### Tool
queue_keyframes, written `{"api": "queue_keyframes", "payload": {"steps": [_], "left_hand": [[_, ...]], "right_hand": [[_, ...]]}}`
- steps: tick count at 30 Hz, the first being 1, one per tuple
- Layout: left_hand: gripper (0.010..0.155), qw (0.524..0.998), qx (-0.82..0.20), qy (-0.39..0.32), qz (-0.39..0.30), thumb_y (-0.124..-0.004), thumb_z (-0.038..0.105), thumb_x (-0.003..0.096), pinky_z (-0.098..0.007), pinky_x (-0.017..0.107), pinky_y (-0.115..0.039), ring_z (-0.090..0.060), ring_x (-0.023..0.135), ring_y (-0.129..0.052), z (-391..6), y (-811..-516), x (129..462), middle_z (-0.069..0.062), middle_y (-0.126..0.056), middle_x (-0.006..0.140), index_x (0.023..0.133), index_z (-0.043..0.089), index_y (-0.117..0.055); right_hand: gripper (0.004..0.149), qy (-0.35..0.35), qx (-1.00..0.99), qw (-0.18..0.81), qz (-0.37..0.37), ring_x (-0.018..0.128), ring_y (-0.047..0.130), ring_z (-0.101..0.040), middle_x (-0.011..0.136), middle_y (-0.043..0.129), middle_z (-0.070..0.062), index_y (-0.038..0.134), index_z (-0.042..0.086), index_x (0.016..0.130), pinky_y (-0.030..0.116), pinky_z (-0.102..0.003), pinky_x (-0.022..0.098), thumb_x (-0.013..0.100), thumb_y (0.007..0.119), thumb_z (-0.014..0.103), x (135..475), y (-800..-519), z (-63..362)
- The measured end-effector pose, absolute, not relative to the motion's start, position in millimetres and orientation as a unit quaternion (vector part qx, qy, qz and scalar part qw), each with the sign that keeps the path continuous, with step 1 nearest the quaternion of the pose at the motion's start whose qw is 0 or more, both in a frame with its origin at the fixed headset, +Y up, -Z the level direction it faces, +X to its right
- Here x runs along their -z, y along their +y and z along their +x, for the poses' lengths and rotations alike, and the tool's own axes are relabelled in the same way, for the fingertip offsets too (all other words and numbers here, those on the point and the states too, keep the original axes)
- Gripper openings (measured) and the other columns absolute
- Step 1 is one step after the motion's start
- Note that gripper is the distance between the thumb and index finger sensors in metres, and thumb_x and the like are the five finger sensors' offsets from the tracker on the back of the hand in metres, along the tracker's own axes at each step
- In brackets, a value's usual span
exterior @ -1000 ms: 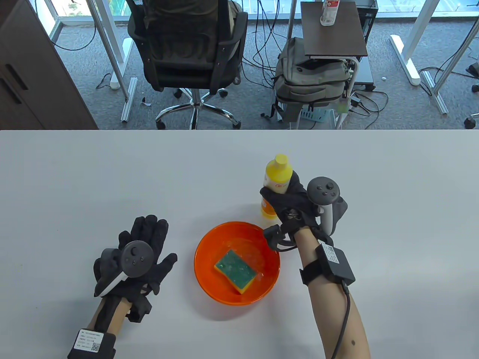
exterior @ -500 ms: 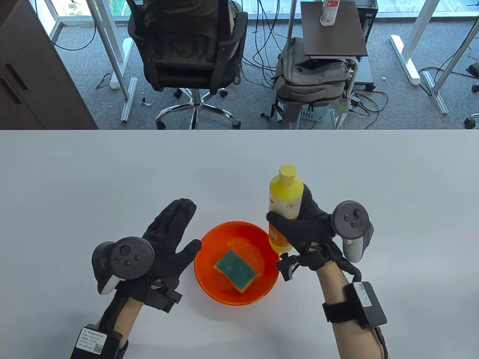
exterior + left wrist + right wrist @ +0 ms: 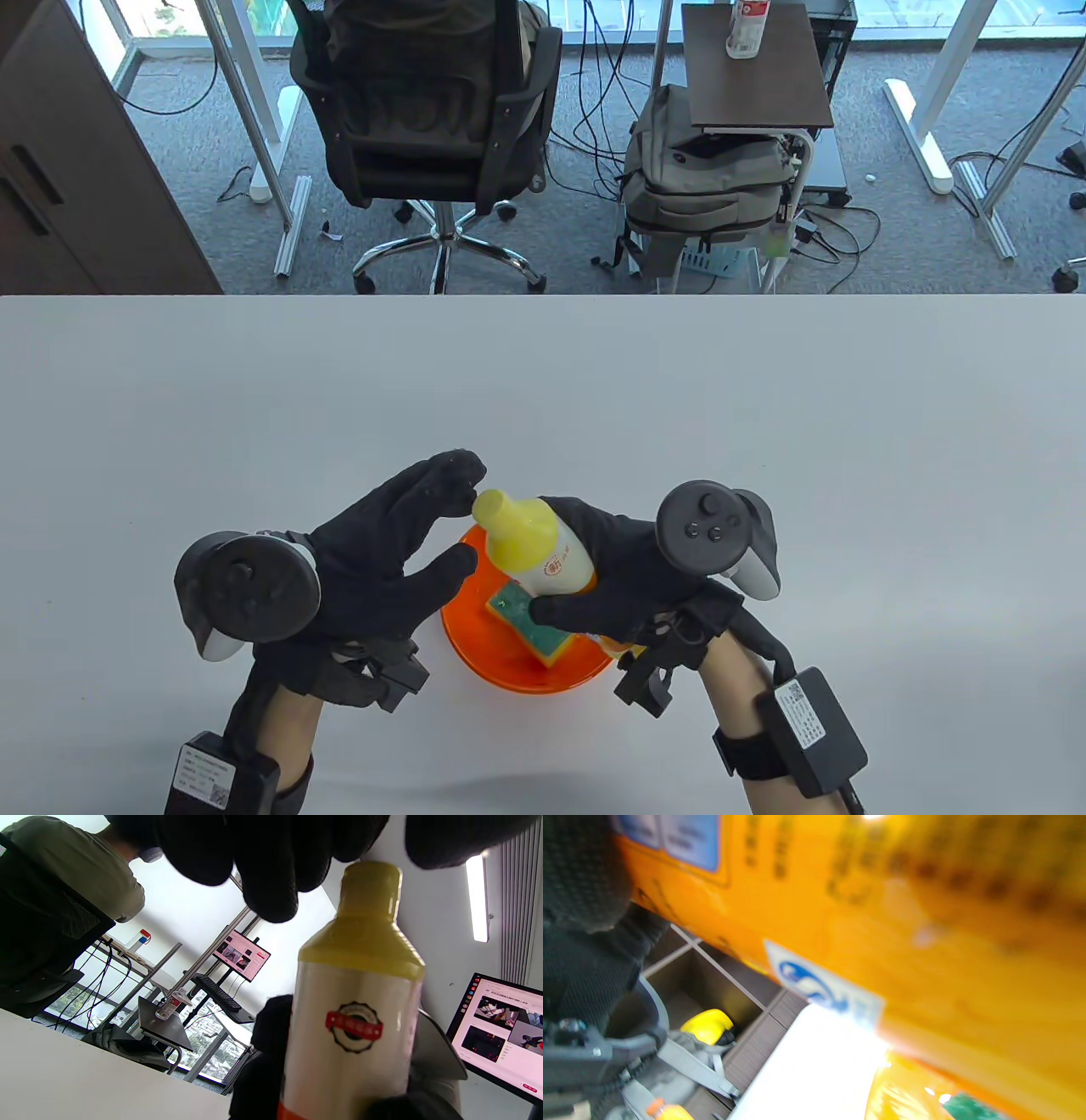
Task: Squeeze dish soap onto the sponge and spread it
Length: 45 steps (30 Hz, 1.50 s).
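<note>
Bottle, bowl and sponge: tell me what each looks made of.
Bottle: likely glossy plastic, yellow top with a printed white label; smooth sheen in the left wrist view.
Bowl: probably translucent orange plastic; its rim glows and reflects light.
Sponge: soft yellow foam under a coarse green scouring layer, matte, with speckled texture.

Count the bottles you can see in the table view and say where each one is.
2. The dish soap bottle is gripped by the right hand over the orange bowl, its cap at the left hand. A second bottle stands on the side table behind, partly cropped.
</note>
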<state>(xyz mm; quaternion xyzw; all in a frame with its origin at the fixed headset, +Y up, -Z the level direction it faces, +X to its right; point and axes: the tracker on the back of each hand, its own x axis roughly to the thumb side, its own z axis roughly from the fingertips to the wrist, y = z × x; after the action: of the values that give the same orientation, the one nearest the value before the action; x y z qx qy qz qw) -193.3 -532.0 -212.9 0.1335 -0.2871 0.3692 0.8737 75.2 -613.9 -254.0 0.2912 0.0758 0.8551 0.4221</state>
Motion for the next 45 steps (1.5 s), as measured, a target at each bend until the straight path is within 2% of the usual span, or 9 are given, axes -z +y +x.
{"api": "queue_keyframes", "payload": {"steps": [6, 20, 22, 25, 28, 31, 36, 41, 45], "left_hand": [[0.058, 0.906, -0.276, -0.290, 0.138, -0.084, 0.050, 0.0390, -0.045, 0.063, -0.086, -0.017, 0.068, -0.107, -187, -534, 213, 0.004, -0.092, 0.093, 0.095, 0.034, -0.080], [0.056, 0.925, -0.177, -0.326, 0.085, -0.080, 0.043, 0.0372, -0.040, 0.059, -0.094, -0.012, 0.053, -0.115, -176, -540, 216, -0.004, -0.098, 0.086, 0.091, 0.027, -0.085], [0.045, 0.924, -0.187, -0.306, 0.135, -0.076, 0.034, 0.0381, -0.038, 0.052, -0.099, -0.006, 0.037, -0.119, -182, -541, 220, 0.002, -0.109, 0.066, 0.079, 0.028, -0.094], [0.046, 0.903, -0.271, -0.329, 0.060, -0.074, 0.035, 0.0408, -0.039, 0.053, -0.099, -0.007, 0.040, -0.119, -191, -549, 231, 0.001, -0.107, 0.069, 0.083, 0.027, -0.091], [0.053, 0.886, -0.329, -0.326, 0.027, -0.071, 0.040, 0.0463, -0.045, 0.064, -0.090, -0.016, 0.063, -0.115, -200, -556, 241, -0.003, -0.096, 0.090, 0.098, 0.027, -0.076], [0.061, 0.878, -0.380, -0.290, 0.023, -0.068, 0.047, 0.0469, -0.049, 0.069, -0.082, -0.022, 0.075, -0.109, -208, -568, 250, -0.006, -0.087, 0.100, 0.103, 0.025, -0.068], [0.068, 0.910, -0.348, -0.223, 0.027, -0.067, 0.055, 0.0456, -0.054, 0.076, -0.071, -0.028, 0.093, -0.095, -223, -590, 255, -0.004, -0.075, 0.109, 0.107, 0.027, -0.060], [0.068, 0.939, -0.297, -0.176, 0.017, -0.067, 0.056, 0.0448, -0.055, 0.079, -0.067, -0.028, 0.099, -0.089, -241, -615, 253, -0.002, -0.072, 0.111, 0.107, 0.029, -0.060], [0.069, 0.959, -0.243, -0.144, -0.008, -0.068, 0.056, 0.0445, -0.057, 0.080, -0.062, -0.029, 0.104, -0.082, -256, -644, 251, -0.002, -0.068, 0.114, 0.108, 0.030, -0.058]], "right_hand": [[0.086, 0.093, -0.883, 0.354, 0.293, 0.066, 0.100, -0.025, 0.085, 0.087, 0.006, 0.059, 0.040, 0.099, 0.072, -0.048, 0.073, 0.026, 0.094, 0.069, 253, -617, 64], [0.086, 0.204, -0.879, 0.297, 0.311, 0.065, 0.102, -0.024, 0.084, 0.088, 0.006, 0.059, 0.037, 0.100, 0.074, -0.046, 0.072, 0.028, 0.093, 0.070, 258, -623, 66], [0.085, 0.228, -0.867, 0.294, 0.332, 0.066, 0.101, -0.024, 0.084, 0.088, 0.006, 0.062, 0.038, 0.099, 0.073, -0.047, 0.073, 0.027, 0.095, 0.069, 257, -625, 66], [0.085, 0.238, -0.862, 0.293, 0.338, 0.066, 0.101, -0.024, 0.085, 0.088, 0.006, 0.062, 0.039, 0.099, 0.073, -0.047, 0.073, 0.027, 0.095, 0.069, 256, -625, 66], [0.085, 0.225, -0.861, 0.313, 0.331, 0.067, 0.100, -0.025, 0.086, 0.088, 0.006, 0.061, 0.038, 0.099, 0.072, -0.048, 0.073, 0.027, 0.095, 0.068, 256, -620, 71], [0.085, 0.159, -0.883, 0.321, 0.304, 0.067, 0.100, -0.025, 0.085, 0.088, 0.006, 0.061, 0.039, 0.099, 0.072, -0.048, 0.073, 0.026, 0.095, 0.068, 256, -610, 80], [0.085, -0.131, -0.908, 0.372, 0.143, 0.064, 0.102, -0.026, 0.082, 0.090, 0.005, 0.065, 0.038, 0.096, 0.075, -0.048, 0.070, 0.024, 0.097, 0.068, 247, -589, 101], [0.084, -0.290, -0.918, 0.260, 0.076, 0.064, 0.101, -0.027, 0.083, 0.089, 0.004, 0.066, 0.038, 0.096, 0.074, -0.050, 0.069, 0.023, 0.098, 0.065, 231, -579, 99], [0.083, -0.335, -0.930, 0.129, 0.073, 0.070, 0.098, -0.027, 0.086, 0.087, 0.007, 0.067, 0.041, 0.096, 0.071, -0.052, 0.070, 0.023, 0.100, 0.061, 225, -581, 87]]}}
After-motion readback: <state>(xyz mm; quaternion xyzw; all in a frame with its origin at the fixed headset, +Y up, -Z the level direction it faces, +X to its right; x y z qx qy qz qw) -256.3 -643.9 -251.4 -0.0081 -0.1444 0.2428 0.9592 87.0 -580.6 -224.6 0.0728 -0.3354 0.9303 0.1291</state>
